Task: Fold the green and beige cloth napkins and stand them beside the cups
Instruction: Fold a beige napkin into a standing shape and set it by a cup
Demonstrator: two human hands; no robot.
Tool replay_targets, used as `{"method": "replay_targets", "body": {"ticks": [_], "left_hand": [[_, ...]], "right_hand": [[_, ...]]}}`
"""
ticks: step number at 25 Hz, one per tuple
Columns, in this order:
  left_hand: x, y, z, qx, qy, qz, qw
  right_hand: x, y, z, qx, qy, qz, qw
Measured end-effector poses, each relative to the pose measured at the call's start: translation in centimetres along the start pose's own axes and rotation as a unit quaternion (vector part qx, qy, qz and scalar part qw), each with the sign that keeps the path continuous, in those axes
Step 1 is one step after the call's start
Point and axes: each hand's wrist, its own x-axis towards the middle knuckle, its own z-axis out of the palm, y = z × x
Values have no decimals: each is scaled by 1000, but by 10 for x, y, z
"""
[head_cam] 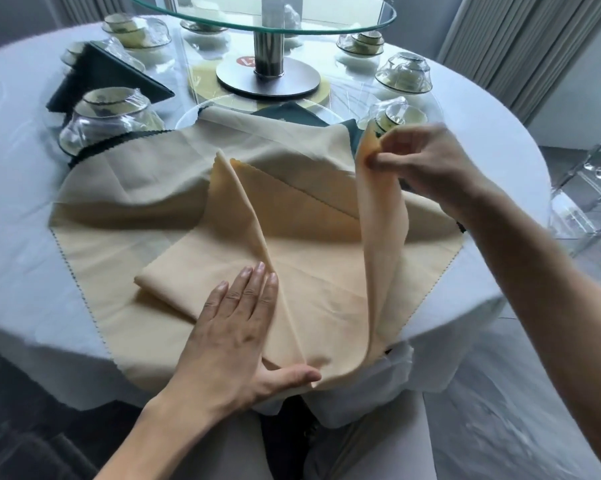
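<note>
A beige napkin lies partly folded on top of a stack of beige napkins at the table's near edge. My left hand presses flat on its left folded part, fingers straight. My right hand pinches the napkin's right corner and holds it lifted above the table. Green napkins peek out behind the stack. A folded green napkin stands at the far left beside plastic-wrapped cup sets.
A glass turntable on a metal pedestal fills the table's middle. More wrapped cup sets ring it. The white tablecloth hangs over the near edge. A clear chair stands at the right.
</note>
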Motion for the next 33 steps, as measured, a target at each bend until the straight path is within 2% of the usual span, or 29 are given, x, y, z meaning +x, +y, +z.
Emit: {"method": "replay_targets", "body": {"ticks": [4, 8, 12, 17, 20, 24, 26, 30, 33], "left_hand": [[0, 0, 0, -11, 3, 4, 1000], [0, -3, 0, -30, 9, 7, 999], [-4, -9, 1, -57, 33, 43, 997], [-6, -3, 5, -43, 97, 179, 978], [-6, -8, 7, -4, 81, 213, 974], [-20, -57, -18, -32, 20, 266, 963], [-32, -74, -25, -33, 12, 268, 963], [-38, -61, -12, 6, 27, 237, 971], [-34, -55, 0, 20, 47, 231, 972]], "right_hand": [[45, -31, 83, -149, -10, -89, 985], [64, -43, 123, -297, -6, -139, 945], [69, -37, 134, -295, -16, -166, 941], [65, -37, 135, -288, -20, -164, 943], [62, -38, 134, -295, -39, -151, 943], [55, -39, 131, -309, -87, -123, 939], [52, -39, 136, -328, -99, -103, 934], [48, -36, 146, -347, -40, -101, 932], [46, -33, 150, -371, -29, -112, 921]]}}
